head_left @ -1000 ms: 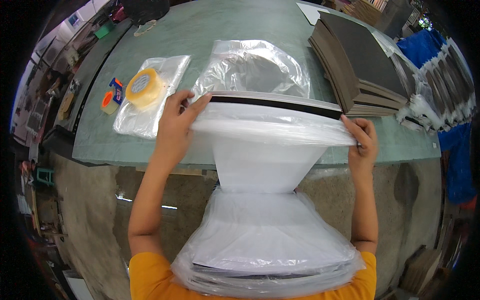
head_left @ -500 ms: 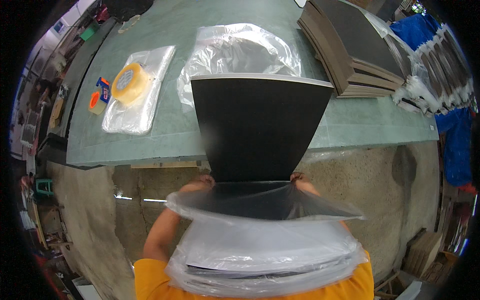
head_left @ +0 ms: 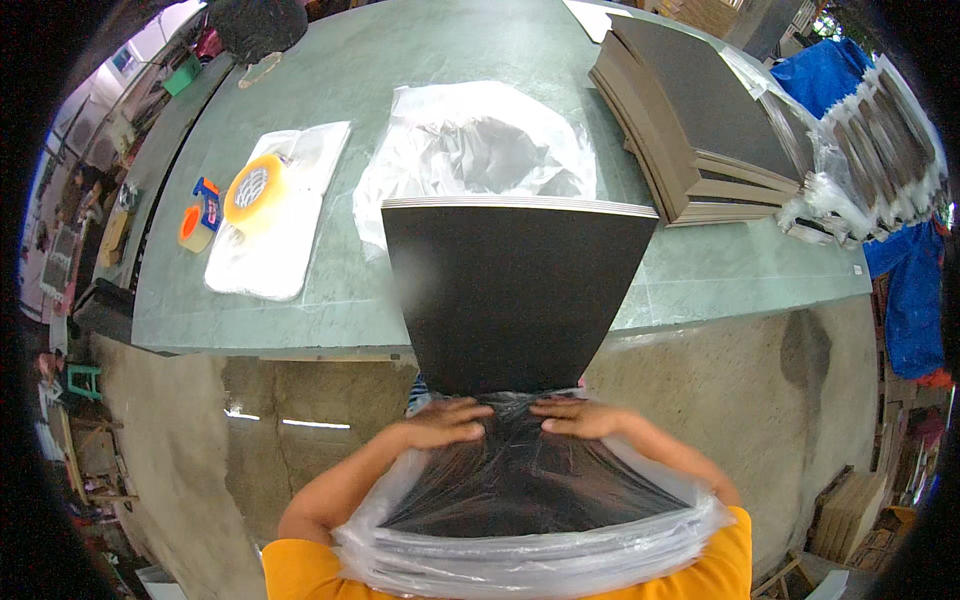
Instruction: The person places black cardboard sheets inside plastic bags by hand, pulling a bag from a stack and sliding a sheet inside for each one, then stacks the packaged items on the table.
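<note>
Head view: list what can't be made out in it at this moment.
All in the head view:
- Palms of the left hand and right hand: hidden, turned down toward the clear plastic.
- Lower end of the black board: hidden by the hands and wrinkled plastic.
- Part of the near edge of the table: hidden behind the board.
- Dark bundle: cut off by the upper edge.
- Far-left clutter: too small and blurred.

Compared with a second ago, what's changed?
Left hand and right hand let go of the far corners and came down toward the body; they now lie closer together on clear plastic film. A black panel shows where white did, and black shows through the film too. Tape roll, tape dispenser and grey board stack stayed on the green table.
</note>
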A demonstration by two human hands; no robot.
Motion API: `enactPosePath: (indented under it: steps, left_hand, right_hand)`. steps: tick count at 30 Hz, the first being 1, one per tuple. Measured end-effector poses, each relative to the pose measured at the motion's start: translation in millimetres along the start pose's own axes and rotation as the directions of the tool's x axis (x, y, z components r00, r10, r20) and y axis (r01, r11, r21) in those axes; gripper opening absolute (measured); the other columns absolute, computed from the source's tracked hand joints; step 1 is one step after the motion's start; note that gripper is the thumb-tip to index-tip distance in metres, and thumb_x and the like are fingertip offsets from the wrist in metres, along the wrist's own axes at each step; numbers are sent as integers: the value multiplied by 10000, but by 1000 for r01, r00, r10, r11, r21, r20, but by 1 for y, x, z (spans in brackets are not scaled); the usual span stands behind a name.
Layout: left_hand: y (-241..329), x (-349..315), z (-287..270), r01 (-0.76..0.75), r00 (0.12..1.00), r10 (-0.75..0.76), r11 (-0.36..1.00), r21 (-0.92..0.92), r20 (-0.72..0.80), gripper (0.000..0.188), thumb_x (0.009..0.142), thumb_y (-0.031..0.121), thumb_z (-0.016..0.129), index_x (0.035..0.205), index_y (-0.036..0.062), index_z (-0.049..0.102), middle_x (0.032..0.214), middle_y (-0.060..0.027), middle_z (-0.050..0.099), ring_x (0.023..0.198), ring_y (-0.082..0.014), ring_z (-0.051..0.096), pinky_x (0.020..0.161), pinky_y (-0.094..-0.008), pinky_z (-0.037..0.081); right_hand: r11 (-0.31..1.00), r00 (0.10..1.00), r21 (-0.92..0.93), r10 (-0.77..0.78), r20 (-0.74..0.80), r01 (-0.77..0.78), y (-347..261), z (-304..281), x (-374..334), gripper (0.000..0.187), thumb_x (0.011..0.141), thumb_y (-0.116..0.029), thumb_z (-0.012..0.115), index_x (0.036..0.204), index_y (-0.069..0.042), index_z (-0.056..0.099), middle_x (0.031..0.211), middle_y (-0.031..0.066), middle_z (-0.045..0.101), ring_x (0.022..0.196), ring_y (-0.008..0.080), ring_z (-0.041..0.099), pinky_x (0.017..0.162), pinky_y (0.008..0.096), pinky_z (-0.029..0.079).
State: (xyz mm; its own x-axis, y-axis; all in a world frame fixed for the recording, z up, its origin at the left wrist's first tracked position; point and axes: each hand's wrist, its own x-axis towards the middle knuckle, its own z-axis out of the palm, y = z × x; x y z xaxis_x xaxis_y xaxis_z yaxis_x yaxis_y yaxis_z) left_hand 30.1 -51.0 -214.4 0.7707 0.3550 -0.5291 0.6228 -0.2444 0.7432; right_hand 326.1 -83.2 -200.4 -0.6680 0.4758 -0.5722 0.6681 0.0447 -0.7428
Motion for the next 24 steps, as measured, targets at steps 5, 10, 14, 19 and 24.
enactPosePath:
  steps: [5, 10, 14, 19, 24]
  left_hand:
    - [-51, 10, 5, -13, 1000, 15, 938, -347, 4, 585, 838, 521, 327, 1274, 131, 336, 1325, -131, 290, 1236, -276, 243, 1015, -350, 176]
    - [-26, 18, -11, 16, 1000, -12, 961, -276, 15, 556, 841, 496, 350, 1237, 107, 388, 1263, -147, 376, 1179, -283, 339, 980, -342, 251]
    - [-31, 7, -10, 79, 992, -100, 967, -242, -76, 523, 837, 474, 390, 1202, 101, 426, 1196, -150, 446, 1124, -287, 406, 936, -345, 309]
    - [6, -31, -55, 165, 984, -172, 980, -108, -53, 424, 829, 381, 470, 1133, 86, 491, 1094, -135, 531, 1008, -282, 505, 852, -360, 386]
    - [104, -75, -146, 26, 841, 61, 988, 153, -538, 296, 780, 253, 556, 994, 49, 549, 954, -155, 565, 881, -309, 547, 760, -348, 425]
  right_hand:
    - [821, 851, 463, -52, -523, 335, -11, -158, -68, 256, 807, -210, 509, 675, -2, 580, 692, 117, 599, 639, 186, 582, 563, 291, 471]
    - [810, 234, 261, 158, -959, 526, -30, -267, -1, 399, 819, -377, 489, 839, 11, 579, 801, 53, 561, 725, 136, 493, 672, 264, 393]
    - [93, 852, 866, 158, -500, 491, -38, -285, 46, 501, 773, -407, 555, 1059, 0, 494, 946, 139, 576, 890, 235, 546, 782, 346, 423]
    - [394, 765, 789, 262, -588, 472, -53, -303, 43, 349, 797, -233, 557, 1026, 24, 505, 929, 141, 585, 810, 231, 585, 719, 349, 474]
    - [580, 607, 536, 87, -790, 614, -123, -311, -12, 350, 725, -154, 635, 998, 24, 506, 876, 120, 594, 733, 190, 605, 683, 314, 503]
